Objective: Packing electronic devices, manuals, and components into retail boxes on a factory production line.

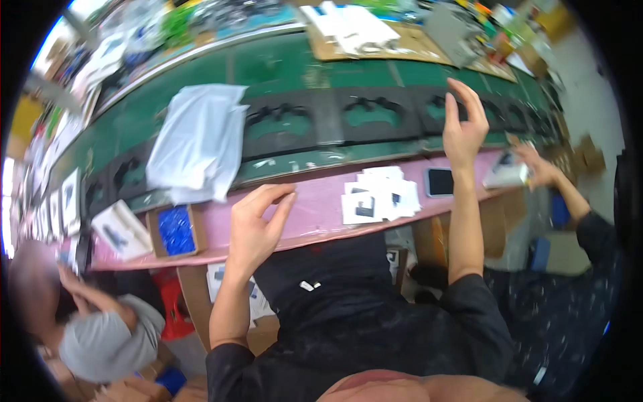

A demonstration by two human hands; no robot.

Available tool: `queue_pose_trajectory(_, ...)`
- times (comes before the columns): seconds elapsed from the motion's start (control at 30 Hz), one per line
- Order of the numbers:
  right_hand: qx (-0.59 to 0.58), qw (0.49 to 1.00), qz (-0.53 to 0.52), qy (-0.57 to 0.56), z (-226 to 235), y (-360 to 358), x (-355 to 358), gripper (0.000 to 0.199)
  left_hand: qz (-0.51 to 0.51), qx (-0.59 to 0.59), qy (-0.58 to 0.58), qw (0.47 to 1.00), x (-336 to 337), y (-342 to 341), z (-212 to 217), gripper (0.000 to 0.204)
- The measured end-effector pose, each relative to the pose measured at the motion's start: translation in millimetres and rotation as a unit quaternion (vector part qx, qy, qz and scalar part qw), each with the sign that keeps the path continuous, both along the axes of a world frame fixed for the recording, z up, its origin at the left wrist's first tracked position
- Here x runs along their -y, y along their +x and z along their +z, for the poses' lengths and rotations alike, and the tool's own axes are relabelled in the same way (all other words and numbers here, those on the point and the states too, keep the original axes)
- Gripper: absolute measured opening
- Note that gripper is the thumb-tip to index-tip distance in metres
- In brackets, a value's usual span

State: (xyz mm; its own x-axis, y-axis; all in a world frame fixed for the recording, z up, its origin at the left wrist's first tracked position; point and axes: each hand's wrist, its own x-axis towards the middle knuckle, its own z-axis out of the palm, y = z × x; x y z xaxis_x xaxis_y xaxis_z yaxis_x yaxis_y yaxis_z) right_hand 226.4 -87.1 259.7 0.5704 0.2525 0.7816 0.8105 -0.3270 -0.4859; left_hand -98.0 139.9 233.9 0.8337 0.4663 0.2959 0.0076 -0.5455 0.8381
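My left hand (258, 218) is over the pink table strip (311, 201), its thumb and forefinger tips together. Whatever they may pinch is too small to make out. Raised over the green conveyor belt (268, 67), my right hand (467, 127) has its thumb apart from its curved fingers and holds nothing visible. It is nearest a black foam insert (429, 119) with a cut-out. More black foam inserts (328, 124) lie in a row along the belt. White printed cards (382, 201) are piled between my hands, beside a dark-screened phone (439, 182).
A white plastic bag (197, 141) covers part of the row. A carton of blue packets (175, 231) and a white box (122, 230) stand at left. One co-worker (107, 328) sits at left; another's hand (536, 164) touches a white box (506, 170) at right.
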Motion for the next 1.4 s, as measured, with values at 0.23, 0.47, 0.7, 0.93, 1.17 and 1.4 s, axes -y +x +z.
queue_pose_trajectory(0.23,-0.059,0.979,0.195,-0.027,-19.9,-63.9,-56.9,0.021,0.302,0.021,0.208,0.930,-98.0,-38.1,26.2,0.020)
queue_pose_trajectory(0.47,-0.197,0.917,0.339,-0.069,-39.1,-122.3,-100.5,0.021,0.270,-0.226,0.187,0.917,-210.5,-36.6,29.6,0.057)
queue_pose_trajectory(0.7,-0.218,0.898,0.364,-0.115,-52.6,-151.4,-97.5,0.019,0.197,-0.324,0.160,0.911,-207.6,-11.3,47.0,0.065)
queue_pose_trajectory(0.93,-0.225,0.882,0.394,-0.124,-48.0,-162.9,-116.3,0.018,0.121,-0.351,0.109,0.922,-243.6,-27.2,35.6,0.066)
queue_pose_trajectory(1.17,-0.288,0.868,0.388,-0.116,-55.1,-168.8,-99.2,0.017,0.248,-0.190,0.127,0.941,-196.6,-31.8,20.1,0.068)
queue_pose_trajectory(1.4,-0.368,0.842,0.387,-0.075,-53.6,-156.8,-87.6,0.017,0.525,-0.243,0.253,0.775,-203.2,-202.1,-26.7,0.070)
